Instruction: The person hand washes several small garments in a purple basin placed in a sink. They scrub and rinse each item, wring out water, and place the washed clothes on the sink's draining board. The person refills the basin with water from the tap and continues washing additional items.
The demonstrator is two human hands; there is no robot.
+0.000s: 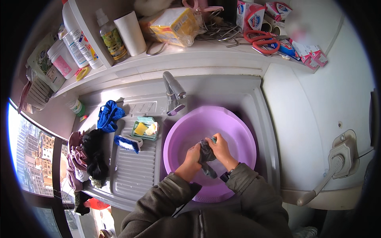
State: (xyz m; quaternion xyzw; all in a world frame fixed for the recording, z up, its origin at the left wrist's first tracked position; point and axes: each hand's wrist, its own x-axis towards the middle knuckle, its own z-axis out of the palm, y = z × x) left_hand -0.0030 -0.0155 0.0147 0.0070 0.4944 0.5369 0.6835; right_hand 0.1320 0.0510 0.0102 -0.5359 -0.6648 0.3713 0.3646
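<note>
While the left end of the ribbed draining board is taken up by mauve cloth and black cloth, a crumpled blue cloth is set behind them. Further right, a blue-and-white brush is laid just in front of a green soap dish, in which a yellow piece is held beside a whitish one. The sink is overhung by a metal tap, and a wide purple basin is seated below it.

Over the basin, a dark grey cloth, sock-like in shape, is gripped from both sides. Its left side is pinched in the closed left hand; its upper right part is clasped by the curled fingers of the right hand, where a small green patch is seen but cannot be identified. The lower end is left hanging.

The step in hand is judged to be rubbing or squeezing of the cloth. For the next move, a firm hold by both hands seems to be called for, with the loose end gathered in and kept above the basin.
</note>
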